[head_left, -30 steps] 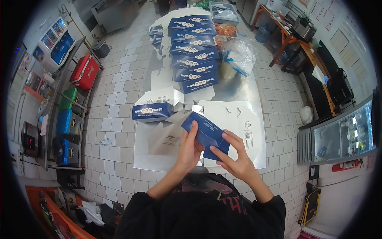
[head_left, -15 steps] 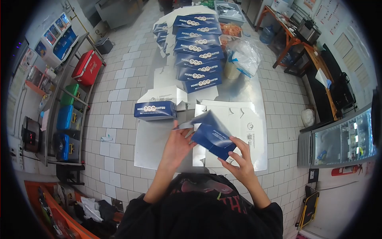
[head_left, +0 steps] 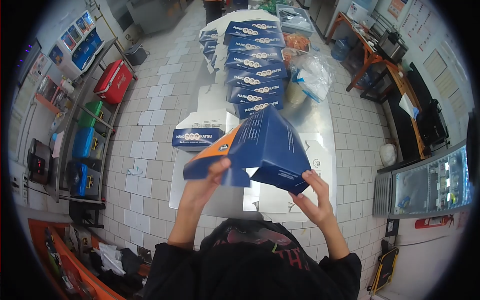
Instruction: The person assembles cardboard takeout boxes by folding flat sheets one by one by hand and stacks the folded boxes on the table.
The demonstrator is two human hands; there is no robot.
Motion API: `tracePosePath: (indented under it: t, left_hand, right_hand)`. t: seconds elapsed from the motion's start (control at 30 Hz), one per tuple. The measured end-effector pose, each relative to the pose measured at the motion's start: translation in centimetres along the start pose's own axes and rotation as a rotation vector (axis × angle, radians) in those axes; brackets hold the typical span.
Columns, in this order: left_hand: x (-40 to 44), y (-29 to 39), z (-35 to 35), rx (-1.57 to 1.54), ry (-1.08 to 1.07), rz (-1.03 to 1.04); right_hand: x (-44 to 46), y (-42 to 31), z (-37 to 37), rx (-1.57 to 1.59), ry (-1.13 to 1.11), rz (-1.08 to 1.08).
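Just then, from far away, I saw the blue and orange box [head_left: 280, 147], partly folded, held up over the table [head_left: 325, 120] and some flat white card [head_left: 316, 150]. The right hand [head_left: 316, 197] pinched one bottom corner between thumb and fingers. The left hand [head_left: 212, 175] touched the other side, but I couldn't tell if its fingers pinched.

The black top [head_left: 245, 277] worn had loose sleeves [head_left: 346, 272], a dull pink print [head_left: 252, 233] and red lettering [head_left: 291, 257] on its front; left hand [head_left: 206, 182] and right hand [head_left: 316, 199] were bare.
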State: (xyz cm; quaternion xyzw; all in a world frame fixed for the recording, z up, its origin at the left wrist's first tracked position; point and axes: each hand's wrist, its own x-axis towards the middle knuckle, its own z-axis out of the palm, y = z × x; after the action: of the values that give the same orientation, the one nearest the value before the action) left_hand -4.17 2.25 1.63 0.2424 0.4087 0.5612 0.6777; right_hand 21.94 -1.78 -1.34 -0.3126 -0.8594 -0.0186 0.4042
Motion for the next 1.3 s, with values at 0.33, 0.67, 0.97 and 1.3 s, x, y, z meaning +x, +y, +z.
tracePosePath:
  t: [0.33,0.67,0.97,1.3]
  left_hand:
    - [-2.3,-2.9,1.9,0.765,0.047,0.456]
    - [-0.1,-4.2,1.0,0.291,-0.058,0.151]
    - [0.5,-7.5,1.3,-0.176,-0.154,-0.149]
    - [3.7,0.3,-6.7,0.835,-0.884,-0.060]
  right_hand:
    - [1.3,-0.4,-0.3,0.025,0.165,0.062]
    - [1.7,-1.4,0.6,0.090,0.164,0.102]
    - [2.8,-4.4,2.8,0.026,0.076,0.379]
    - [-1.8,0.3,3.2,0.572,0.332,1.219]
